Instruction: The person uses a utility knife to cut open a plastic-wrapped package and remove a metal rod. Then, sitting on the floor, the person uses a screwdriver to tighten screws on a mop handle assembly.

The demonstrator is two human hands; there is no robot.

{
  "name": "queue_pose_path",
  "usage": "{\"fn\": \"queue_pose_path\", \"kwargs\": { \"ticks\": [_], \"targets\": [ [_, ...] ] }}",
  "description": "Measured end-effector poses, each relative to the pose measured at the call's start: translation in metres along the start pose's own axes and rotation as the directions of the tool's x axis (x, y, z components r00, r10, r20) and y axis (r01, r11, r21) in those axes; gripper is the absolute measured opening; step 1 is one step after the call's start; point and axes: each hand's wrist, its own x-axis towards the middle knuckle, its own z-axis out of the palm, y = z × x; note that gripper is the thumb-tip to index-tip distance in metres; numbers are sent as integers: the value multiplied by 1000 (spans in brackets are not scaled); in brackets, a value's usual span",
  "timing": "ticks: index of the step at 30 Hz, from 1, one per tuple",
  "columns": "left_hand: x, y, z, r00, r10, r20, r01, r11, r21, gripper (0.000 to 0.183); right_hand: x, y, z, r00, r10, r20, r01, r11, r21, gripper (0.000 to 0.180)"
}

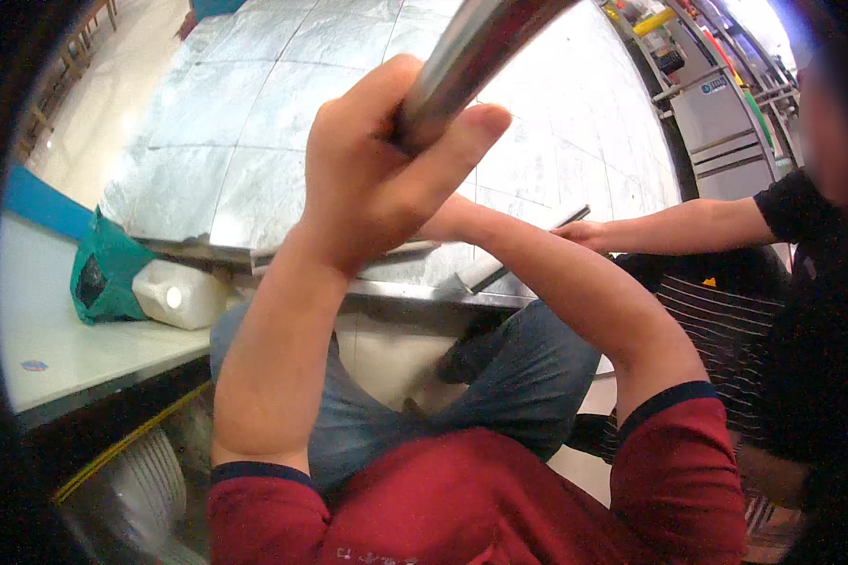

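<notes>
My left hand (367, 162) is raised before me, its fingers closed around a shiny metal tube (459, 78). The tube slants up and away to the right, out of the picture's top. Below and behind it, my right hand (442, 224) reaches across to the steel-topped worktable (254, 106). My left hand and wrist hide most of its fingers, so its grip does not show. A long narrow bar (403, 256) lies along the table's front edge, close under my right hand. Right of my right wrist, a grey cylinder-like piece (484, 270) lies slanted over that edge.
At the right, a person's hand (581, 234) touches the far part of a slanted metal piece (572, 215). A white plastic jug (184, 293) and a green bag (106, 275) stand on a pale counter (113, 353) at left. Loaded shelving (714, 106) stands at the back right.
</notes>
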Motion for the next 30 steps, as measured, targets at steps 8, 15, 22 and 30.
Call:
{"fn": "queue_pose_path", "kwargs": {
  "ticks": [8, 15, 22, 30],
  "targets": [
    [7, -8, 5, 986, 140, 87, -128, 984, -127, 23, -18, -11, -19, 945, 321, 61, -319, 947, -41, 28],
    [3, 1, 8, 997, -48, -59, 46, 998, -33, 18, -5, 1, -21, 888, -208, 410, 441, 137, -887, 28],
    [-2, -9, 2, 998, -57, -8, 57, 997, -42, 16, 2, 16, -15, 985, 169, -29, -171, 982, -86, 27],
    [-6, -5, 0, 996, -60, -62, 59, 998, -19, 17, -10, -19, -22, 974, 199, 111, -93, 792, -603, 22]
  ]
}}
